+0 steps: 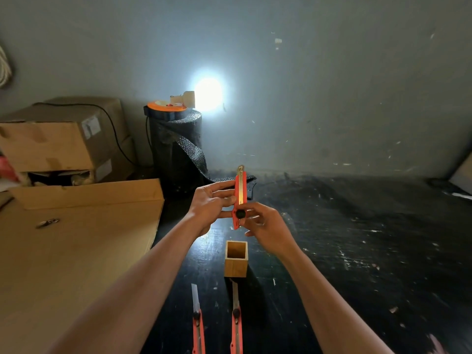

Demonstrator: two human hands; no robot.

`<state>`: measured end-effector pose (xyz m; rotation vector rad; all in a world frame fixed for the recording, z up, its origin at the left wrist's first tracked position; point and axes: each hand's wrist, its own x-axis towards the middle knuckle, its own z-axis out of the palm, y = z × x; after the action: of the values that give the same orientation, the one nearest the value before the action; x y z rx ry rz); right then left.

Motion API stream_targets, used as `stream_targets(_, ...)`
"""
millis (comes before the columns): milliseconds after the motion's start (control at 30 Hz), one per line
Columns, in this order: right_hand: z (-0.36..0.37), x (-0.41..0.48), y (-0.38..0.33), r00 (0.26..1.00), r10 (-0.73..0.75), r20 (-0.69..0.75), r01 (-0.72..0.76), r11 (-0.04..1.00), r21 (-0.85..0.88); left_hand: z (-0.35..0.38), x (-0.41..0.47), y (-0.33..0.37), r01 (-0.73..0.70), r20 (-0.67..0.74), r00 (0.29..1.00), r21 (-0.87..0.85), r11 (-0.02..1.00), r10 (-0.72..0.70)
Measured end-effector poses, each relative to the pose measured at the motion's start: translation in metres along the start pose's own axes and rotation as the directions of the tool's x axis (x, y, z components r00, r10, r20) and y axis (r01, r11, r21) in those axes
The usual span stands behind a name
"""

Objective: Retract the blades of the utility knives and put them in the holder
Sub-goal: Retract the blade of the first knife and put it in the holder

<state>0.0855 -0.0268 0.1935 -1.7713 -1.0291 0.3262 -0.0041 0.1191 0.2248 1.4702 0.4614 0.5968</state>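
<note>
I hold an orange utility knife (240, 190) upright above the table, a short piece of blade showing at its top. My left hand (210, 203) grips its body from the left. My right hand (265, 226) pinches the black slider knob low on the handle. Below them stands a square wooden holder (236, 267), open at the top with nothing visible inside. Two more orange utility knives lie in front of it with blades extended: one on the left (198, 323), one on the right (236, 320) whose blade tip nearly reaches the holder.
The dark, scuffed table (357, 251) stretches to the right. A large cardboard sheet (76, 251) covers the left side, with cardboard boxes (58, 141) behind it. A black mesh roll (178, 144) topped by an orange reel stands at the back by a bright lamp.
</note>
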Motion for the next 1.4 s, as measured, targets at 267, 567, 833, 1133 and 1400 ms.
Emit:
stream_targets(267, 0.002, 0.002, -0.006, 0.999, 0.017, -0.045, -0.019, 0.999, -0.038, 0.002, 0.004, 0.000, -0.040, -0.022, 0.999, 0.032, 0.999, 0.041)
stream_targets(567, 0.000, 0.005, -0.009, 0.993, 0.020, -0.117, -0.024, 0.999, -0.029, 0.005, 0.007, 0.000, -0.052, -0.021, 0.998, 0.032, 0.998, 0.052)
stream_targets(833, -0.005, 0.011, -0.009, 0.997, -0.015, -0.077, 0.009, 0.997, -0.079, 0.003, 0.012, 0.000, -0.055, -0.034, 0.998, 0.016, 0.998, 0.056)
stream_targets(1133, -0.008, 0.014, -0.002, 0.998, -0.047, -0.031, 0.044, 0.995, -0.095, 0.004, 0.017, -0.005, -0.047, -0.034, 0.998, 0.009, 0.999, 0.047)
stream_targets(1400, 0.000, 0.018, 0.007, 0.999, -0.023, -0.046, 0.017, 0.993, -0.117, 0.005, 0.015, -0.010, -0.054, -0.037, 0.998, 0.014, 0.998, 0.054)
